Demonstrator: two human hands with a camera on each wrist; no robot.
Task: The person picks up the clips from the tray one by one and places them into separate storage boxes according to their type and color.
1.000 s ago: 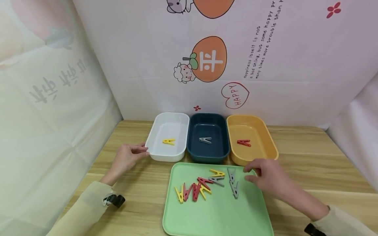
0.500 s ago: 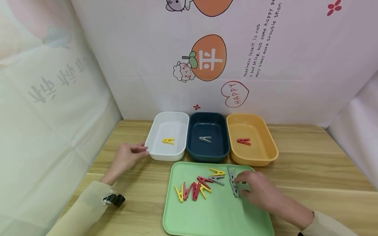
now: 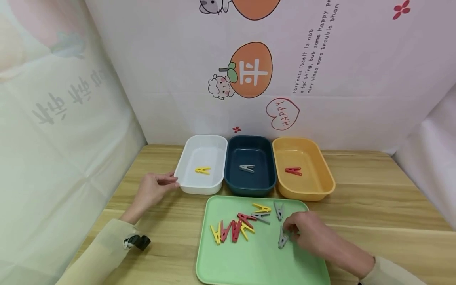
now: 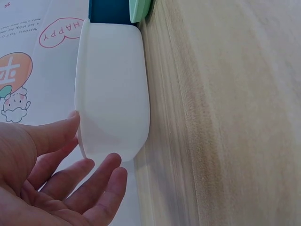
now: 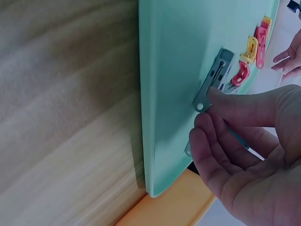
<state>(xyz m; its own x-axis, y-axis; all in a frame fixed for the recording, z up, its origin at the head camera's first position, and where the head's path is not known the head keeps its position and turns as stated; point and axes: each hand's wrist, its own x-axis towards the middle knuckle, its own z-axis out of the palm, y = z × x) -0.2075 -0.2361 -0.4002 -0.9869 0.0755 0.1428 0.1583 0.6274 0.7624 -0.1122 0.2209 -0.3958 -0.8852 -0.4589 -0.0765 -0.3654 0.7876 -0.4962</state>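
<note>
My right hand (image 3: 308, 231) is over the green tray (image 3: 242, 265), thumb and forefinger pinching a grey clothespin (image 3: 283, 240) at one end. In the right wrist view, that grey clothespin (image 5: 218, 70) slants up from the thumb tip. Another grey clothespin (image 3: 279, 211) lies just beyond the fingers. Several red, yellow and grey clothespins, among them a red clothespin (image 3: 236, 231) and a yellow clothespin (image 3: 215, 233), lie on the tray's left half. My left hand (image 3: 151, 194) rests its fingertips at the near left corner of the white bin (image 4: 115, 89), fingers relaxed, thumb at the rim.
White, dark blue (image 3: 251, 192) and orange (image 3: 306, 196) bins stand side by side behind the tray. The white bin holds a yellow clothespin (image 3: 202, 170), the blue a grey clothespin (image 3: 247, 168), the orange a red clothespin (image 3: 293, 171). A printed cloth (image 3: 171, 79) hangs behind.
My right hand has moved left and down from the tray's right edge to the nearer grey clothespin, pinched it and drawn it away from the other grey one. My left hand stays put.
</note>
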